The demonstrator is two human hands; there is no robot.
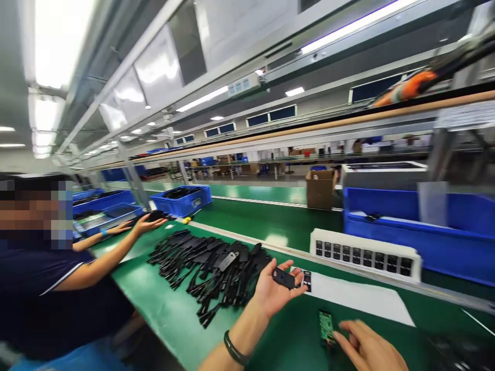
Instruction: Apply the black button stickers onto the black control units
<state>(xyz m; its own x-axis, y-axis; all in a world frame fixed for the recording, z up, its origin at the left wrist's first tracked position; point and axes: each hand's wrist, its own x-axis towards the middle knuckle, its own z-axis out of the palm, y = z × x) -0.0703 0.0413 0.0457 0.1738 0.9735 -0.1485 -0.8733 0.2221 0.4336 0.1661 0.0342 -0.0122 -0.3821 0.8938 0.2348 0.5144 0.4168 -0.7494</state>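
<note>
My left hand (275, 291) is palm up with its fingers spread, and a small black plastic casing (283, 278) rests on the palm and fingers. Low on the right, my right hand (367, 345) has its thumb and index fingertip near the lower end of a green circuit board (326, 325), which sits in a dark housing on the green table; whether it is gripped cannot be made out. A large heap of black parts with cables (216, 260) lies left of my left hand. Beyond that hand a white sheet (356, 296) lies flat.
A white foam tray (365, 257) with several black parts stands behind the sheet, before a large blue bin (406, 237). A blue crate (181, 201) and a cardboard box (320, 189) are further back. At left, a co-worker's arm (112, 257) reaches over the table.
</note>
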